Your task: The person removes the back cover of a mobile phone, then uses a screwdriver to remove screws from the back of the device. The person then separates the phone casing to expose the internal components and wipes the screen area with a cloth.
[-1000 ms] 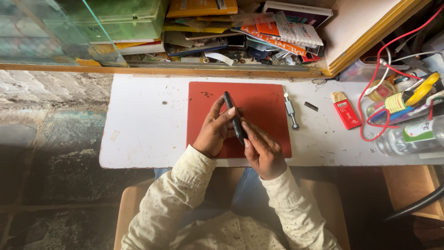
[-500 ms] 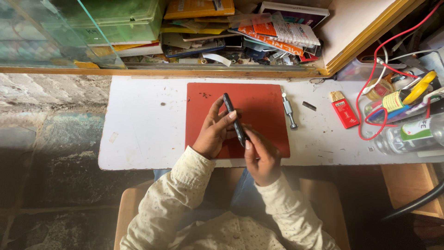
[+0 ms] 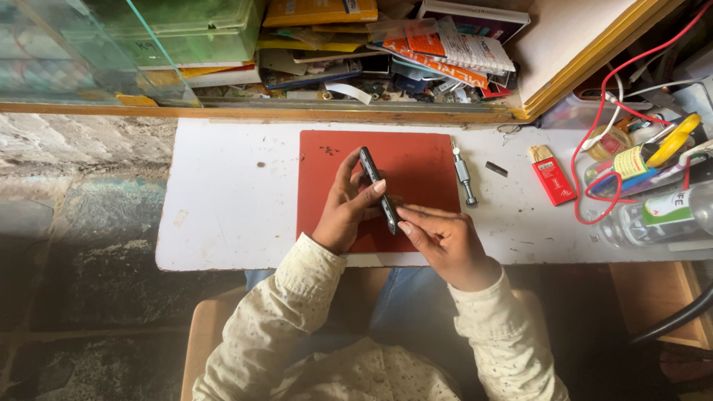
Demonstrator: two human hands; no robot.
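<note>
Hands (image 3: 349,212) (image 3: 445,241) hold dark phone (image 3: 377,189) over red mat (image 3: 416,167).

A dark phone (image 3: 377,189) is held on edge over a red mat (image 3: 416,160) on the white table (image 3: 223,200). The left hand (image 3: 345,208) grips it from the side, and the right hand (image 3: 445,241) pinches its lower end. A small metal tool (image 3: 466,178) and a red packet (image 3: 552,180) lie to the right of the mat.
</note>
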